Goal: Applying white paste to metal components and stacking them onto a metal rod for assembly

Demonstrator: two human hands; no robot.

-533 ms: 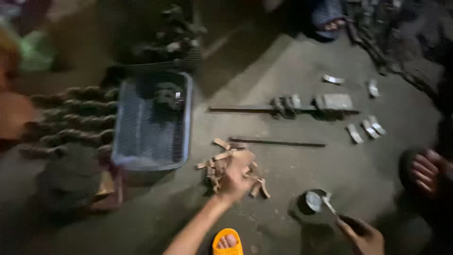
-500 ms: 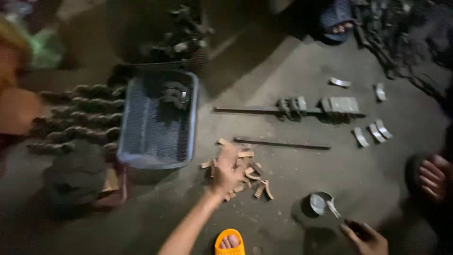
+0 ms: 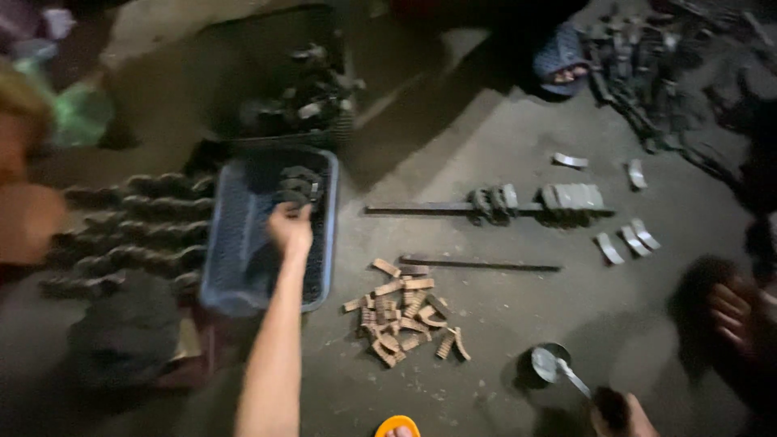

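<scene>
Dark parts sit at the far end of the blue basket, on the floor left of centre. Left hand is reached into the basket, fingers at those parts; blur hides whether it's grasping one, can't tell. Right hand at bottom edge is closed round a spoon handle, spoon resting in a small tin. Pile of brown ridged blocks lies just right of the basket. Beyond it: thin rod, then a bar carrying metal pieces. Loose curved plates farther right.
</scene>
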